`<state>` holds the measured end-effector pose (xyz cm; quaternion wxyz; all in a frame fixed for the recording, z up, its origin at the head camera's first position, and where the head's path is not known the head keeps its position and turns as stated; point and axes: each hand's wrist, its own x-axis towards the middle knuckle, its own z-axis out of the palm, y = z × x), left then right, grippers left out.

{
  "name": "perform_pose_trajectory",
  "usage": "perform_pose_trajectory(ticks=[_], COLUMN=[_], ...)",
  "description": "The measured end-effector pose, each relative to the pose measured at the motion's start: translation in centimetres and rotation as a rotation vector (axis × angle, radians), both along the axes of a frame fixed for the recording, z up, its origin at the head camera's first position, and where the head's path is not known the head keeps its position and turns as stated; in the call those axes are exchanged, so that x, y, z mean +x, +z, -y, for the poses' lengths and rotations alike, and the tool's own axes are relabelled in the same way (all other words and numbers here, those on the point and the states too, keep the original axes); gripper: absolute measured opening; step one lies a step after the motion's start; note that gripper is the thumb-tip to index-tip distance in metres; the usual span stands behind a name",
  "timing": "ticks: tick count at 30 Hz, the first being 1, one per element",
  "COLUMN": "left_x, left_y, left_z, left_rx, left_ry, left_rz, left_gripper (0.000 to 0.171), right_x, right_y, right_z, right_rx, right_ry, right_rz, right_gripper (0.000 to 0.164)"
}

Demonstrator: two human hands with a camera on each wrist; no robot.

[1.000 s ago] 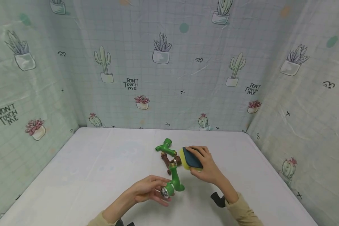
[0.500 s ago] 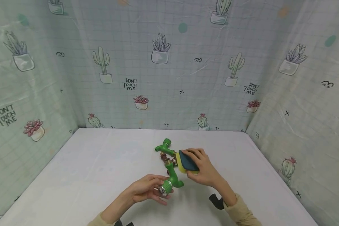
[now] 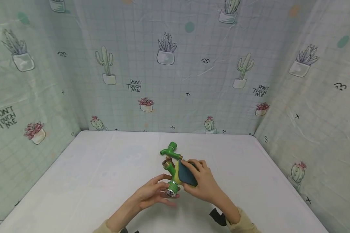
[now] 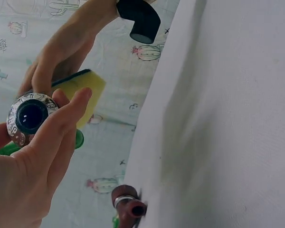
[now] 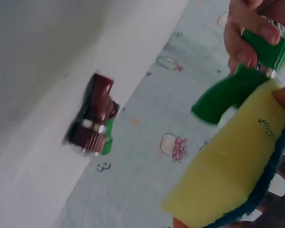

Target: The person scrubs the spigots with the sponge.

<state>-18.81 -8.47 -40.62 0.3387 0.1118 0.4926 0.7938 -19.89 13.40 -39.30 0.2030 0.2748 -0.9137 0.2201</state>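
Observation:
My left hand (image 3: 153,194) grips a green faucet (image 3: 172,186) by its ribbed, chrome-capped knob, above the table. The faucet's brass threaded end points away and up. In my right hand (image 3: 205,186) is a sponge (image 3: 188,176), yellow with a dark blue-green scouring layer. The sponge's yellow side lies against the faucet's body and hides part of it in the head view. In the right wrist view the green spout (image 5: 218,99) shows just beyond the yellow foam. Seen from the left wrist, the knob's chrome cap (image 4: 31,118) sits between thumb and fingers.
A second green faucet (image 3: 171,150) lies on the white table (image 3: 105,168), behind the hands. Close to it lies a brown faucet (image 5: 99,107), mostly hidden in the head view. Patterned cloth walls (image 3: 166,81) enclose the table. A black piece (image 3: 218,216) hangs at the right wrist.
The right hand has brought the sponge left and nearer, from beside the brown faucet onto the held faucet. The left hand has turned that faucet, its threaded end swinging left.

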Motion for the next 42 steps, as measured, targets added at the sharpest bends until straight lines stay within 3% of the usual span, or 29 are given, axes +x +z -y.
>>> perform_pose_trajectory(ticks=[3, 6, 10, 14, 18, 23, 27, 30, 33, 37, 39, 42], left_x=[-0.1, -0.3, -0.4, -0.4, -0.3, -0.3, -0.3, -0.2, 0.0, -0.1, -0.1, 0.1], left_y=[-0.1, -0.2, -0.2, -0.1, 0.2, 0.0, -0.5, -0.5, -0.2, 0.4, 0.7, 0.9], left_z=[0.3, 0.6, 0.6, 0.3, 0.2, 0.5, 0.7, 0.6, 0.6, 0.5, 0.5, 0.7], left_rx=[-0.021, -0.028, -0.045, -0.090, -0.115, -0.103, -0.120, -0.168, -0.198, -0.202, -0.205, -0.222], left_ry=[0.008, 0.005, -0.010, -0.039, -0.052, -0.037, 0.001, 0.044, 0.061, 0.018, 0.012, 0.034], left_rz=[-0.005, -0.005, -0.021, -0.075, -0.089, -0.085, -0.094, -0.101, -0.114, -0.126, -0.124, -0.108], left_gripper=[0.041, 0.045, 0.048, 0.045, 0.046, 0.051, 0.052, 0.053, 0.054, 0.054, 0.052, 0.051], right_x=[-0.1, -0.2, -0.2, -0.1, -0.1, -0.4, -0.1, 0.3, 0.6, 0.2, -0.2, -0.9], right_y=[-0.2, -0.1, 0.9, 1.9, 2.2, 1.6, 1.4, 1.7, 1.8, 1.4, 1.1, 0.6], right_z=[-1.4, -2.2, -1.9, -0.5, 0.0, -1.4, -2.4, -2.5, -1.7, -0.9, -1.2, -2.3], right_rx=[0.074, 0.075, -0.055, -0.114, -0.071, 0.053, 0.158, 0.122, 0.071, 0.106, 0.136, 0.165], right_ry=[-0.051, -0.052, 0.052, 0.145, 0.140, 0.099, 0.029, -0.001, 0.073, 0.236, 0.265, 0.245], right_rz=[0.049, 0.027, 0.007, 0.075, 0.127, 0.135, 0.036, -0.065, -0.136, -0.160, -0.171, -0.201], right_gripper=[0.065, 0.064, 0.064, 0.061, 0.056, 0.058, 0.061, 0.064, 0.068, 0.072, 0.073, 0.074])
